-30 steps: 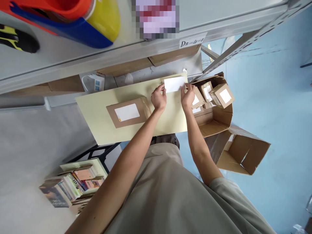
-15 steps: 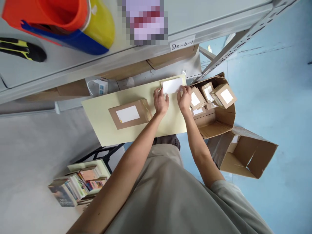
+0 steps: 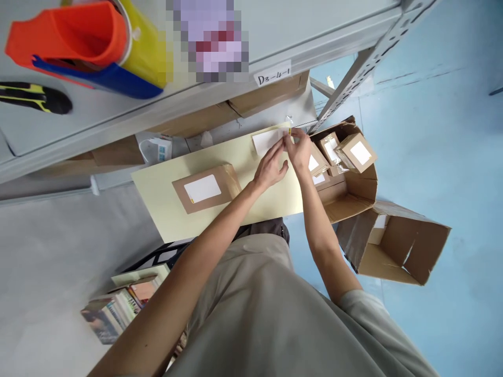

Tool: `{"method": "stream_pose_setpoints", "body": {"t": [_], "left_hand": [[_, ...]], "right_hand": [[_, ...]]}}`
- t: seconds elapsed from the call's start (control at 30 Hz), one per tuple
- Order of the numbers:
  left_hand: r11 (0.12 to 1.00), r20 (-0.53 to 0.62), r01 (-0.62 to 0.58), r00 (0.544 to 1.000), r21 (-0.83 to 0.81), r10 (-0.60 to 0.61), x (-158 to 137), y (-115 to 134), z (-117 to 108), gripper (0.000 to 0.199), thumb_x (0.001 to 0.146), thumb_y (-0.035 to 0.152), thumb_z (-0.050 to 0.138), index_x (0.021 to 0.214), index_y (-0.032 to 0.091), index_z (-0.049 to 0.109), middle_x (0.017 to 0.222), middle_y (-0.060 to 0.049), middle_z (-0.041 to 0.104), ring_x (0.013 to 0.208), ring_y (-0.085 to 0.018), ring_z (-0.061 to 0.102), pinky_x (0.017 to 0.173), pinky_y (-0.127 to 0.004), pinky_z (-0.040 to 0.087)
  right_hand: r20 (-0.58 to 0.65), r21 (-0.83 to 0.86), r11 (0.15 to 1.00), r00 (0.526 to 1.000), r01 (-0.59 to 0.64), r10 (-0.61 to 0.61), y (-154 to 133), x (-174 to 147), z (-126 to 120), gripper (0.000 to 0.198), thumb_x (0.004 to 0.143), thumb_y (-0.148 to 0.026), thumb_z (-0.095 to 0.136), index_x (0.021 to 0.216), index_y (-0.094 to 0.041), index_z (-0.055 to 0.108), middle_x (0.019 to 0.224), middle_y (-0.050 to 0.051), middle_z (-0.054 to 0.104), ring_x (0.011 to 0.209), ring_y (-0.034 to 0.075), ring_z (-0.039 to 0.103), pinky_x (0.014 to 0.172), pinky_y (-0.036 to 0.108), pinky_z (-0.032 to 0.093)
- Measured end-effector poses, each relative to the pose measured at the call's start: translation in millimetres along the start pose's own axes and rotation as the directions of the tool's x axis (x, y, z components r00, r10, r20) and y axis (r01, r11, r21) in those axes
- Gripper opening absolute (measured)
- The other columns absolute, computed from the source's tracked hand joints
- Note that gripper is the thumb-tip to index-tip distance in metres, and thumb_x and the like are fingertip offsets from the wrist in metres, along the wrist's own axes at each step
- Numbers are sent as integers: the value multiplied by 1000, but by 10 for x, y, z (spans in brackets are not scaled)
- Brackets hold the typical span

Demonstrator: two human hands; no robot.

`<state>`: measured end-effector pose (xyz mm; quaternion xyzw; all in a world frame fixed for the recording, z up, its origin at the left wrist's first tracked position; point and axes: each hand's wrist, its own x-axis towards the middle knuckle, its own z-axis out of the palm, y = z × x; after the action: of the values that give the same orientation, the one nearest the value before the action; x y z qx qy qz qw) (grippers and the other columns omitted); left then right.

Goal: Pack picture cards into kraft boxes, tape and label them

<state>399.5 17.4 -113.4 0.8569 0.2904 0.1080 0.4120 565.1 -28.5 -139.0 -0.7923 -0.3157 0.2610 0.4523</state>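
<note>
At the far right corner of a pale yellow board [image 3: 251, 209], a white label sheet [image 3: 264, 141] lies flat. My right hand [image 3: 299, 152] pinches the right end of this sheet, where a bit of yellow shows. My left hand [image 3: 269, 166] reaches across the sheet's near edge, fingers stretched out and thumb apart, its fingertips close to the right hand's pinch. Its fingers cover part of the sheet. Left of my hands, a brown parcel [image 3: 228, 180] rests on the board, with a white label [image 3: 202, 188] on its top and clear tape at its right end.
An open carton [image 3: 353, 201] with several small labelled boxes [image 3: 360, 153] stands right of the board. Another open carton [image 3: 420, 251] is nearer. Beyond runs a grey shelf [image 3: 129, 118] bearing an orange tape dispenser [image 3: 110, 36] and a cutter [image 3: 47, 99]. Books [image 3: 113, 314] sit lower left.
My left hand has moved right along the label sheet, toward my right hand. My right fingers have closed on the sheet's right end. The view has shifted slightly.
</note>
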Motion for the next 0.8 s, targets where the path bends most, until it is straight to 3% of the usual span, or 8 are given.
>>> {"method": "stream_pose_setpoints", "body": {"t": [0.17, 0.33, 0.43, 0.8], "left_hand": [[998, 37, 63, 997, 20, -64, 237, -17, -41, 86, 106, 28, 66, 188, 20, 42, 198, -15, 41, 187, -34, 36, 157, -55, 28], [984, 248, 126, 956, 125, -154, 443, 60, -106, 107, 96, 31, 79, 190, 8, 33, 201, -23, 28, 191, -42, 18, 158, -59, 15], [980, 302, 142, 936, 143, -179, 499, 88, -94, 116, 93, 36, 83, 190, 3, 30, 202, -27, 23, 191, -45, 19, 158, -59, 17], [952, 313, 196, 912, 233, -264, 699, 69, -6, 132, 87, 51, 98, 189, 2, 31, 201, -30, 21, 184, -54, 24, 154, -64, 26]], "right_hand": [[-44, 42, 996, 996, -80, 82, 219, 271, -391, 43, 122, -60, 62, 118, -20, 77, 111, 11, 82, 119, 32, 81, 118, 57, 63], [-36, -61, 996, 997, -68, 66, 297, 477, -595, 51, 127, -57, 50, 119, -14, 75, 116, 15, 78, 130, 35, 76, 117, 61, 59], [-40, -89, 991, 995, -98, 94, 339, 569, -621, 51, 126, -60, 52, 114, -16, 74, 115, 14, 78, 126, 34, 75, 115, 59, 60], [-68, -125, 956, 963, -266, 259, 459, 557, -467, 39, 120, -54, 63, 106, -22, 79, 104, 9, 83, 108, 28, 76, 112, 49, 61]]}}
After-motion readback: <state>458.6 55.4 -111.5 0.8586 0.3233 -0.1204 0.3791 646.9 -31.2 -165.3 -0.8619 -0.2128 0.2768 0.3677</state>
